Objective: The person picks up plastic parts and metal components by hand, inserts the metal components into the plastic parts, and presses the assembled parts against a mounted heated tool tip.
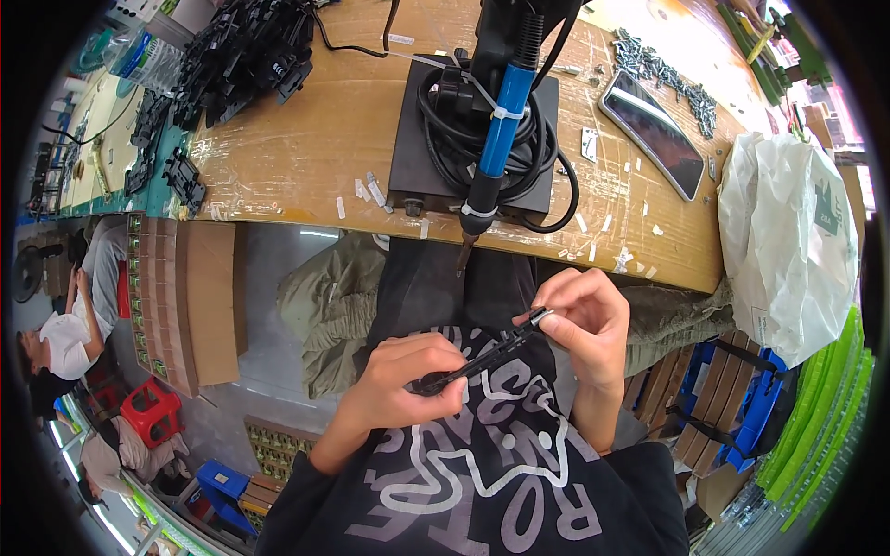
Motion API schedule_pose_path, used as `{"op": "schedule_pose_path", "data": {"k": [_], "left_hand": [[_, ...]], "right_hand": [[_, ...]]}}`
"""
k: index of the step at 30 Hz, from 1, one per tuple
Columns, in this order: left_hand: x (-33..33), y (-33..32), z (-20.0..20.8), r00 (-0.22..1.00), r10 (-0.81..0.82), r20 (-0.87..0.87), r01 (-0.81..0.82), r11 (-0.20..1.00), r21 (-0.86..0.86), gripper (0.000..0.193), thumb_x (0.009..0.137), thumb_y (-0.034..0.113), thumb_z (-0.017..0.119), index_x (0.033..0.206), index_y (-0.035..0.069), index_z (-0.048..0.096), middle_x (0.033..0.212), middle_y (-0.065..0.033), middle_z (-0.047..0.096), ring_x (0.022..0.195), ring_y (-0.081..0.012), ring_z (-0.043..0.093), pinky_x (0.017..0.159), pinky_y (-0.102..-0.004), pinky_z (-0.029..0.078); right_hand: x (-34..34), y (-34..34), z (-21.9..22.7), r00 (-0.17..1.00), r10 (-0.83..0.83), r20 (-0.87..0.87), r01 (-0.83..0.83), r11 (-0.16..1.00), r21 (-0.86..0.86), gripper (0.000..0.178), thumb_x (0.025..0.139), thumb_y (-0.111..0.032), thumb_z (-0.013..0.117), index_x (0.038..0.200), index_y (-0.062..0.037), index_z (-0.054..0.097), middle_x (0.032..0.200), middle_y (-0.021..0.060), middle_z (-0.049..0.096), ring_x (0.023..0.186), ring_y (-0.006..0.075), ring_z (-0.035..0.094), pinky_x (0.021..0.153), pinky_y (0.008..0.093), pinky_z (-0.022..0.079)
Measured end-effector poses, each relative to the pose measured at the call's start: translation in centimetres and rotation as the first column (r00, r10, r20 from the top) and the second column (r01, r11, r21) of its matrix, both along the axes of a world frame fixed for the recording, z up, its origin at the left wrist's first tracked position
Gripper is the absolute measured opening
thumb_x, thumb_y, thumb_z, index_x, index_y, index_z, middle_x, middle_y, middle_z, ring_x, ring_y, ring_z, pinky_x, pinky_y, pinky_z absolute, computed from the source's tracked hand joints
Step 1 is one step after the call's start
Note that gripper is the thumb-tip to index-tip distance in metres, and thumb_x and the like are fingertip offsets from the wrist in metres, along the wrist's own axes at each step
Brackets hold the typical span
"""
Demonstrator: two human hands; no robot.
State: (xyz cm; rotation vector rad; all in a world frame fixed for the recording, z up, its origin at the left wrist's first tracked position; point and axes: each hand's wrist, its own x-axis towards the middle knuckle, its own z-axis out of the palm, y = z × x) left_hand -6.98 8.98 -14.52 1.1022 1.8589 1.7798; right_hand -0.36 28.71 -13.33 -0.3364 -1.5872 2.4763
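A slim black plastic part (pixel 496 355) is held in the air in front of my shirt, slanting up to the right. My left hand (pixel 408 378) is closed on its lower end. Thumb and fingers of my right hand (pixel 591 329) pinch its upper end, where a small pale or shiny bit shows; I cannot make out what that is. Above the part hangs a blue and black electric screwdriver (pixel 503 125), bit pointing down, apart from both hands. Behind the screwdriver, a coiled black cable lies on a black box (pixel 408 171) on the table.
The wooden table (pixel 306 139) bears a heap of black plastic parts (pixel 246 60), a phone (pixel 654 134) and a pile of screws (pixel 663 79). A white plastic bag (pixel 788 241) hangs at the right edge. Lower left are a red stool (pixel 151 412) and seated people (pixel 69 329).
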Motion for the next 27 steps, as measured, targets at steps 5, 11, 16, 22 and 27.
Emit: {"op": "schedule_pose_path", "data": {"k": [5, 11, 16, 22, 27], "left_hand": [[-1.2, -0.6, -0.4, 0.959, -0.229, 0.168, 0.224, 0.973, 0.052, 0.023, 0.068, 0.01, 0.065, 0.085, -0.001, 0.054, 0.08, -0.0089, 0.056, 0.064, -0.0149, 0.053, 0.056, -0.0226, 0.043], [0.1, 0.3, -5.0, 0.477, -0.382, 0.792, 0.448, 0.881, 0.155, 0.046, 0.085, 0.038, 0.049, 0.107, -0.001, 0.041, 0.086, -0.0094, 0.052, 0.07, -0.0124, 0.053, 0.057, -0.0217, 0.044], [1.0, 1.2, -6.0, 0.082, -0.353, 0.932, 0.206, 0.921, 0.331, 0.046, 0.076, 0.03, 0.059, 0.104, -0.002, 0.042, 0.078, -0.0062, 0.051, 0.052, -0.0107, 0.05, 0.041, -0.019, 0.038], [-0.1, 0.7, -6.0, 0.136, -0.263, 0.955, 0.147, 0.959, 0.243, 0.042, 0.073, 0.015, 0.057, 0.111, 0.0, 0.045, 0.096, -0.0034, 0.054, 0.081, -0.0063, 0.052, 0.071, -0.0183, 0.042], [0.2, 1.0, -5.1, 0.508, 0.045, 0.86, -0.087, 0.996, -0.001, 0.032, 0.076, 0.008, 0.056, 0.105, 0.001, 0.045, 0.091, -0.0038, 0.054, 0.08, -0.0062, 0.052, 0.069, -0.018, 0.043]], "right_hand": [[1.1, -0.7, -1.3, 0.998, -0.063, 0.004, 0.063, 0.998, 0.021, 0.023, 0.071, 0.006, 0.058, 0.085, -0.0011, 0.041, 0.081, 0.0142, 0.05, 0.07, 0.0203, 0.056, 0.074, 0.0418, 0.051], [1.8, -2.2, -4.1, 0.999, 0.016, -0.027, -0.019, 0.991, -0.13, 0.026, 0.073, 0.004, 0.059, 0.081, -0.005, 0.036, 0.08, 0.0128, 0.051, 0.074, 0.0265, 0.06, 0.084, 0.0473, 0.044], [1.2, -2.4, -5.9, 0.997, 0.069, -0.036, -0.072, 0.99, -0.119, 0.023, 0.073, 0.004, 0.06, 0.08, -0.0063, 0.04, 0.08, 0.0112, 0.055, 0.083, 0.0213, 0.056, 0.097, 0.046, 0.028], [0.5, -3.1, -7.2, 0.997, 0.057, -0.052, -0.056, 0.998, 0.012, 0.022, 0.071, 0.004, 0.06, 0.082, -0.0059, 0.044, 0.084, 0.011, 0.057, 0.096, 0.0233, 0.051, 0.1, 0.0435, 0.022], [0.0, -4.1, -5.6, 0.974, -0.057, 0.219, 0.057, 0.998, 0.007, 0.021, 0.076, 0.002, 0.058, 0.092, -0.0011, 0.045, 0.087, 0.0096, 0.056, 0.092, 0.017, 0.052, 0.083, 0.0304, 0.042]]}}
